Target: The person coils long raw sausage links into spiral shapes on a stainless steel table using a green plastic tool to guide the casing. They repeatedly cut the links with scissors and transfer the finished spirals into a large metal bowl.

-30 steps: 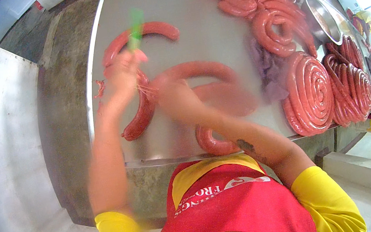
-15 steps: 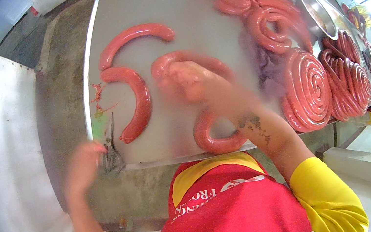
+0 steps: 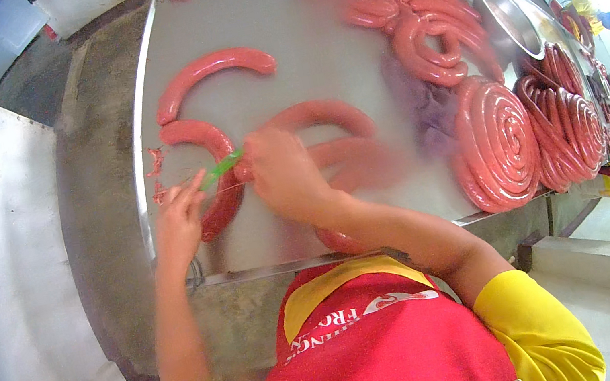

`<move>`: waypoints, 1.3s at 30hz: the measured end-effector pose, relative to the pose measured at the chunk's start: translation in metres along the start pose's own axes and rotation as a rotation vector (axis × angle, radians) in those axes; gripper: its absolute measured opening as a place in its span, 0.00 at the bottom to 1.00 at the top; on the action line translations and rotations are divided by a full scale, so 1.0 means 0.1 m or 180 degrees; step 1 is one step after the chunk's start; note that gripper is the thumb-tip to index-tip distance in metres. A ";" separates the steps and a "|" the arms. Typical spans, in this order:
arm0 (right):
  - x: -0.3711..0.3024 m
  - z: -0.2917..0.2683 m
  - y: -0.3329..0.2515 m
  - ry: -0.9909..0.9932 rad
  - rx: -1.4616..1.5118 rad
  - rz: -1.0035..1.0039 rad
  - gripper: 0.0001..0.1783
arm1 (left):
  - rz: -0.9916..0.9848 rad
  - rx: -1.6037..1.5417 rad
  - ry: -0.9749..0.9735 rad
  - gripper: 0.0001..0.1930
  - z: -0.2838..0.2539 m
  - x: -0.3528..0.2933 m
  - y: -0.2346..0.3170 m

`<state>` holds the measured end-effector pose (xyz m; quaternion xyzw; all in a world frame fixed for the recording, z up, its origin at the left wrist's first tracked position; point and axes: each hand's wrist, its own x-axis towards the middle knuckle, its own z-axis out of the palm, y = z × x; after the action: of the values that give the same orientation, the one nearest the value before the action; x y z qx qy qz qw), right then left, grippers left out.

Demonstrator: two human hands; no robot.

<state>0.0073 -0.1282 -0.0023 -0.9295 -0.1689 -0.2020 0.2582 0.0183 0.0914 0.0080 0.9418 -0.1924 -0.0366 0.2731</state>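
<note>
Back from the lower left, the left hand (image 3: 180,215) is pinching a green tool (image 3: 222,171); the right hand (image 3: 288,175) is clasping a sausage end (image 3: 242,170) left of centre, both seemingly working there together

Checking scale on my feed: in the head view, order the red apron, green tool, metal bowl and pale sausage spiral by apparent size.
1. Red apron, likely enlarged by nearness
2. Pale sausage spiral
3. Metal bowl
4. Green tool, visible part only
</note>
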 end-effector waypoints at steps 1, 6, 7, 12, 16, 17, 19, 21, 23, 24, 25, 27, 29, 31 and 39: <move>-0.02 0.01 0.04 -0.0062 0.0148 0.0104 0.07 | 0.0177 0.0000 -0.0203 0.18 0.00 0.08 -0.03; -0.10 0.16 0.14 0.0104 0.0631 0.0243 0.08 | -0.0962 -0.2312 -0.0722 0.17 -0.04 0.28 0.24; -0.12 0.19 0.20 -0.0202 0.0619 0.0336 0.08 | -0.1349 -0.2891 -0.0657 0.16 -0.02 0.32 0.37; -0.14 0.25 0.17 -0.0872 0.0002 0.0318 0.09 | -0.0854 -0.1669 -0.0007 0.15 0.06 0.53 0.90; -0.04 0.38 0.21 -0.1163 0.0335 0.0494 0.10 | 0.0975 0.0721 0.1480 0.14 0.06 0.83 0.42; -0.03 0.41 0.22 -0.1365 0.0376 0.0492 0.10 | 0.0187 -0.1433 0.1025 0.13 -0.13 0.89 0.31; -0.21 0.53 0.45 -0.1334 0.0548 0.0488 0.09 | -0.0793 -0.4171 0.0830 0.11 -0.74 1.11 0.37; -0.22 0.57 0.47 -0.1248 0.0647 0.0329 0.09 | -0.0663 -0.4010 0.2259 0.09 -1.42 1.21 0.00; -0.07 0.56 0.27 -0.1115 0.0890 0.0134 0.10 | -0.0298 -0.4450 0.2132 0.09 -2.04 0.83 -0.68; -0.02 0.53 0.22 -0.1046 0.1070 0.0148 0.10 | -0.0579 -0.4193 0.2280 0.09 -1.98 0.71 -0.63; 0.03 0.43 0.24 -0.0973 0.1333 0.0404 0.11 | -0.0859 -0.4017 0.2314 0.08 -1.69 0.77 -0.54; 0.10 0.28 0.33 -0.0854 0.1678 0.0761 0.11 | -0.1162 -0.4083 0.1710 0.10 -0.93 0.83 0.02; 0.04 0.37 0.30 -0.1145 0.1641 0.0670 0.11 | -0.1116 -0.1986 0.1239 0.11 -0.46 0.41 0.34; -0.05 0.42 0.31 -0.1420 0.1625 0.0612 0.12 | -0.0655 -0.0372 0.1586 0.11 -0.21 0.18 -0.02; -0.03 -0.11 0.26 -0.2104 0.0663 0.0439 0.11 | -0.2181 -0.1722 0.2992 0.16 -1.94 -0.85 -1.59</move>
<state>0.0125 -0.1561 -0.0057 -0.9226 -0.1999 0.1460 0.2960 0.0280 0.3444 0.0859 0.7633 0.2759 0.2476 0.5291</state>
